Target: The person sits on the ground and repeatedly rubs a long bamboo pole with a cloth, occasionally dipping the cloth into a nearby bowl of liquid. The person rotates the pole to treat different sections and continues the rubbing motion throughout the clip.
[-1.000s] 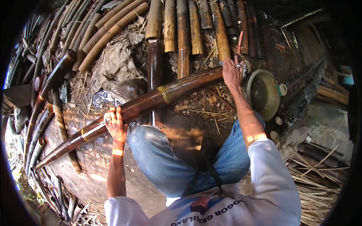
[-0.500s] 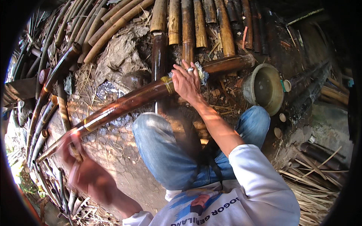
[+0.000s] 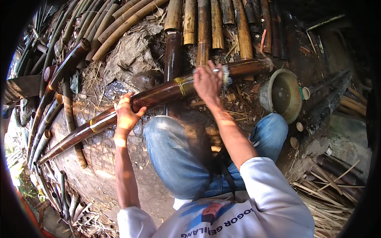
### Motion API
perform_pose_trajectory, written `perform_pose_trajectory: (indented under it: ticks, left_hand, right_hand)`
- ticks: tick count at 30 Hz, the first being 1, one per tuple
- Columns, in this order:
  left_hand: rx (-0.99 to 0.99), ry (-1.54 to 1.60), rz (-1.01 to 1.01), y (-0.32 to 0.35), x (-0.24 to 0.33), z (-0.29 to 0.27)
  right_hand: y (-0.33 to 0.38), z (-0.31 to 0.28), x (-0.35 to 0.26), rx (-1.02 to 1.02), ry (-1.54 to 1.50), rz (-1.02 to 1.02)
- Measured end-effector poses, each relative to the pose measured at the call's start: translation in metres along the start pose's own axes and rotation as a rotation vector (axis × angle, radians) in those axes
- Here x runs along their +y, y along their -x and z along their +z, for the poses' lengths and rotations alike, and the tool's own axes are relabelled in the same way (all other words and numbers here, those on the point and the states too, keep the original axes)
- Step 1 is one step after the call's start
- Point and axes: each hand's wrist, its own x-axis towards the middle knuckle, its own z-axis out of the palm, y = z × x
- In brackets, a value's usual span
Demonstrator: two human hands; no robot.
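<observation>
A long, wet, dark brown bamboo pole (image 3: 158, 94) with yellowish node rings lies slantwise in front of me, from lower left to upper right. My left hand (image 3: 127, 112) grips its middle, with the fingers over the far side and the thumb along the near side. Farther right, my right hand (image 3: 208, 82), a ring on one finger, presses a pale, bluish-white scrubbing pad (image 3: 227, 77) onto the pole. Most of the pad is hidden under the palm. Another dark, wet bamboo length (image 3: 173, 55) passes beneath the pole.
Several cut bamboo poles (image 3: 217, 27) lie side by side at the far side. More bamboo (image 3: 41, 115) is piled at left. A round basin (image 3: 273, 95) of murky water stands beside my right knee. Crumpled sheeting (image 3: 131, 55) lies beyond the pole; split strips (image 3: 325, 206) lie at lower right.
My left hand has come up and right from a blur near the pole's lower left end and now grips its middle. The right hand and pad have shifted slightly right along the pole.
</observation>
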Motion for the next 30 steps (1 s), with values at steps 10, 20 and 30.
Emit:
perform_pose_trajectory:
  ticks: [10, 20, 30]
  left_hand:
    - [-0.259, -0.525, 0.043, -0.019, -0.028, 0.029]
    - [-0.238, -0.589, 0.069, -0.017, -0.03, 0.035]
    - [-0.157, -0.593, 0.152, -0.013, -0.036, 0.039]
  right_hand:
    - [-0.036, -0.052, 0.123, -0.222, 0.181, 0.198]
    - [0.006, 0.024, -0.07, -0.379, 0.034, -0.277]
    - [-0.074, -0.079, 0.142, -0.255, 0.239, 0.291]
